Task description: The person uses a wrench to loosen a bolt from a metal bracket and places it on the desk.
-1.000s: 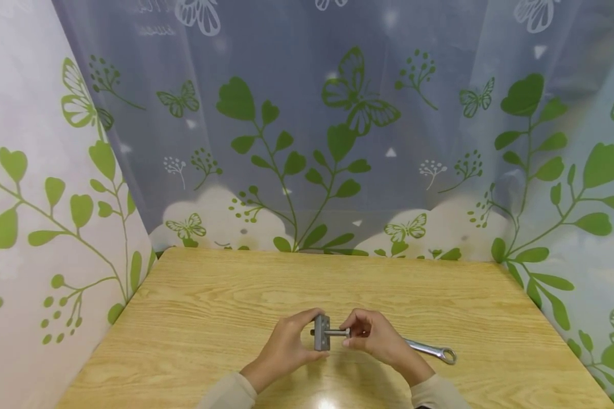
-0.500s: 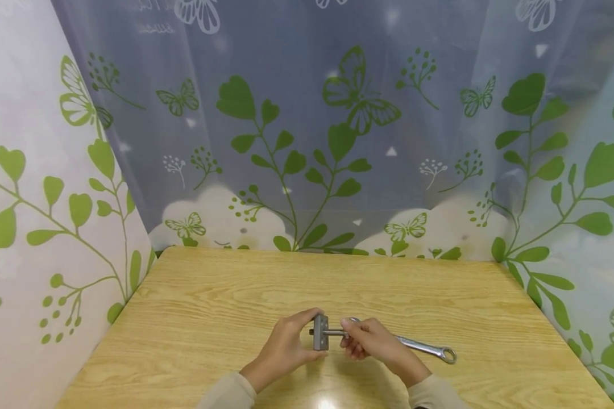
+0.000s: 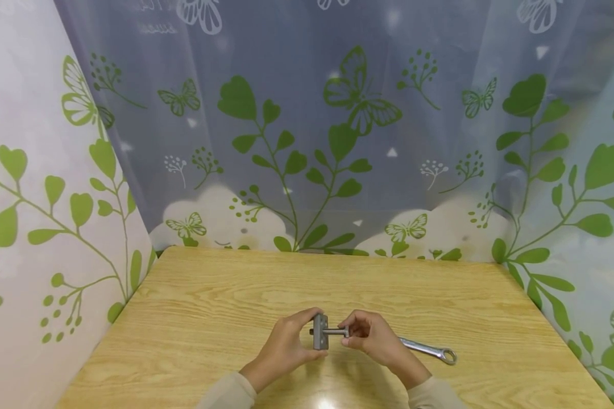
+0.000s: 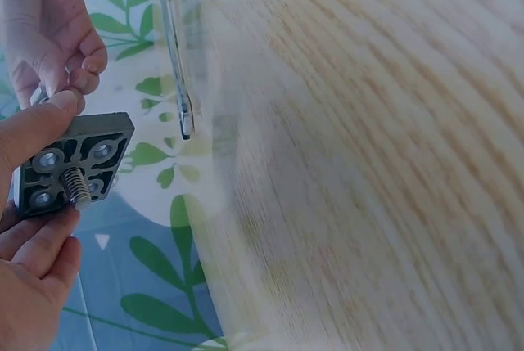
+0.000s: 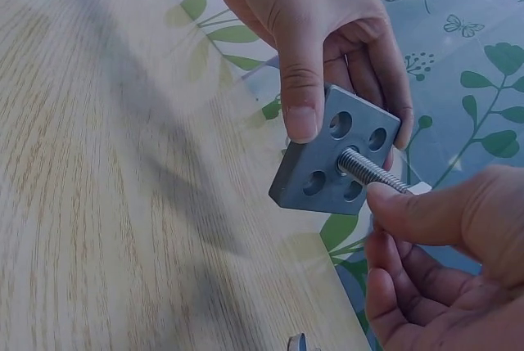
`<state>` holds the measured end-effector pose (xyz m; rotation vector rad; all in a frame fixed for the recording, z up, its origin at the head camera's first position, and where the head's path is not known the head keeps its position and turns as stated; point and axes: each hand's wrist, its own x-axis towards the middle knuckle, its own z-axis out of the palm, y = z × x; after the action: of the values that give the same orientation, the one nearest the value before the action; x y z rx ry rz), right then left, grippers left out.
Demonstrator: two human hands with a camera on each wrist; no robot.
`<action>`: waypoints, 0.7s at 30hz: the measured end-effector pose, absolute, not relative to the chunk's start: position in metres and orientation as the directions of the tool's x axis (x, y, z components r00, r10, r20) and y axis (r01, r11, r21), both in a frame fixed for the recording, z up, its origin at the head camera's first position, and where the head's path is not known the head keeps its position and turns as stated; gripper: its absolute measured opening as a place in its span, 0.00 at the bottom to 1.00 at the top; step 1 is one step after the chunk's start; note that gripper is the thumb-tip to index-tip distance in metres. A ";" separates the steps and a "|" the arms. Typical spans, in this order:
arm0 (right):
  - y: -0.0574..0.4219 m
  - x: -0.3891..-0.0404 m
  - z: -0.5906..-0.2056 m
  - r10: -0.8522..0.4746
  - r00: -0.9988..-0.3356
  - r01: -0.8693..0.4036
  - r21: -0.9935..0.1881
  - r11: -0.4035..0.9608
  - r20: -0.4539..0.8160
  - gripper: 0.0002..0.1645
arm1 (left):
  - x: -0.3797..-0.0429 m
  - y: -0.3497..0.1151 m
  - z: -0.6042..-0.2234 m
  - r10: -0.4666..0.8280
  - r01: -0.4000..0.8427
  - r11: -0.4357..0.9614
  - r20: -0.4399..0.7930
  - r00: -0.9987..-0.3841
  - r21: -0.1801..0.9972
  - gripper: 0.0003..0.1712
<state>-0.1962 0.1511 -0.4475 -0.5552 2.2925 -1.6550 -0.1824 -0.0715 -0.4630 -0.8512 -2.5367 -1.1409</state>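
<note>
2 faint lines of pale lettering (image 3: 157, 28), illegible, high on the blue-grey printed backdrop (image 3: 297, 113)

head: above, facing forward-down, farther | wrists: close, opposite sides | wrists share: grey block (image 5: 325, 155)

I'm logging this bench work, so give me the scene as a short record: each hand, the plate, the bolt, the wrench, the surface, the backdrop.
left hand: grips the plate by opposite edges
right hand: pinches the bolt at its head end
plate: grey, four corner holes
bolt: runs through the plate
wrench: lies on the table, partly behind the right hand in the head view
surface: wood-grain table
backdrop: leaf and butterfly print
</note>
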 end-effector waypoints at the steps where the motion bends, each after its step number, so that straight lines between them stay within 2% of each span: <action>1: 0.151 -0.196 -0.448 -0.449 -0.893 -0.152 -0.949 0.278 0.012 0.11 | -0.182 -0.072 -0.463 0.413 0.594 0.527 0.427 -0.804 0.608 0.39; 6: 0.151 -0.196 -0.448 -0.452 -0.892 -0.146 -0.947 0.288 0.001 0.13 | -0.182 -0.072 -0.463 0.413 0.593 0.529 0.426 -0.805 0.607 0.39; 10: 0.152 -0.197 -0.450 -0.474 -0.879 -0.107 -0.945 0.309 -0.055 0.16 | -0.183 -0.073 -0.463 0.414 0.595 0.531 0.428 -0.804 0.603 0.39; 21: 0.153 -0.199 -0.453 -0.463 -0.871 0.015 -0.950 0.310 -0.165 0.37 | -0.183 -0.072 -0.464 0.412 0.605 0.531 0.443 -0.796 0.593 0.39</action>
<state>-0.1986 0.1535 -0.4530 -0.3992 2.1738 -1.5832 -0.1826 -0.0722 -0.4636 -0.8552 -2.5233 -1.1218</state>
